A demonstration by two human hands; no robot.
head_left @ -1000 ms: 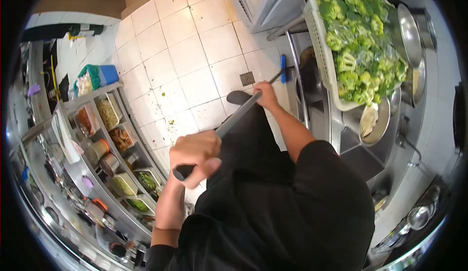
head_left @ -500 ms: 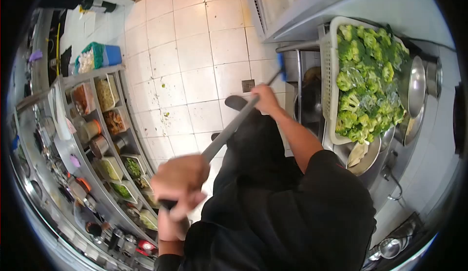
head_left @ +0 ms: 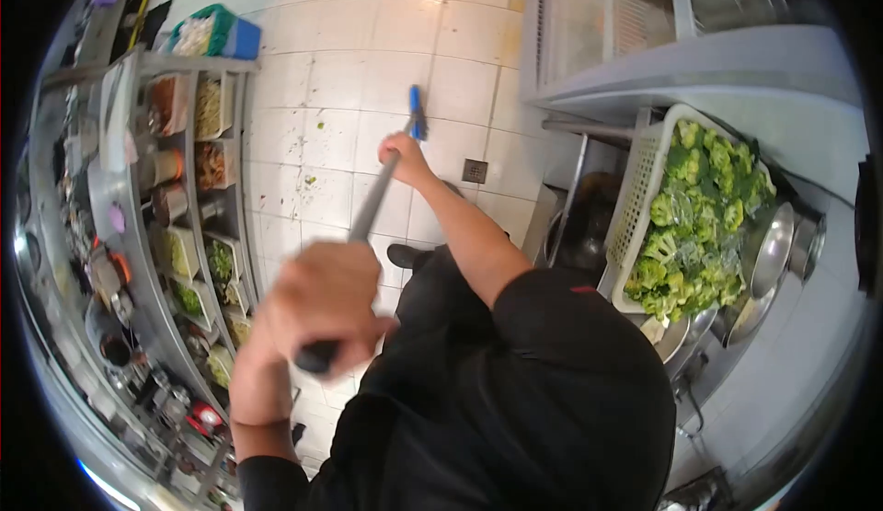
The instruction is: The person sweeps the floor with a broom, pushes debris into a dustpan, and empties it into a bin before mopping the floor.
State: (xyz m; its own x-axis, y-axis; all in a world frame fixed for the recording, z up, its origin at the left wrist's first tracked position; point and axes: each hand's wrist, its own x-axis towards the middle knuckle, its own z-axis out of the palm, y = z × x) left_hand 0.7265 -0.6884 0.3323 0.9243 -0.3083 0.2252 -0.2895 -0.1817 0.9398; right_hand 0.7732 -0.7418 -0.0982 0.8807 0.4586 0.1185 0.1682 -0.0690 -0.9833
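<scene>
My left hand (head_left: 322, 304) is closed round the upper end of a long grey handle (head_left: 375, 200), and the handle's black tip pokes out below it. Further down the same handle, my right hand (head_left: 405, 158) is wrapped round it with the arm stretched out. At the handle's far end, a blue broom head (head_left: 416, 114) is on the white tiled floor (head_left: 368, 79). Small green and brown scraps (head_left: 311, 181) lie on the tiles to the left of the broom head. The left hand is slightly blurred.
A metal rack (head_left: 196, 207) with food containers runs along the left, with a blue bin (head_left: 241, 40) at its far end. On the right, a pale basket (head_left: 641, 207) holds broccoli beside metal bowls (head_left: 771, 250). A floor drain (head_left: 475, 172) lies ahead, right of centre.
The broom head has swung left from beside the right-hand counter to the middle of the floor. My right hand has moved left with it, and the view has turned and shifted.
</scene>
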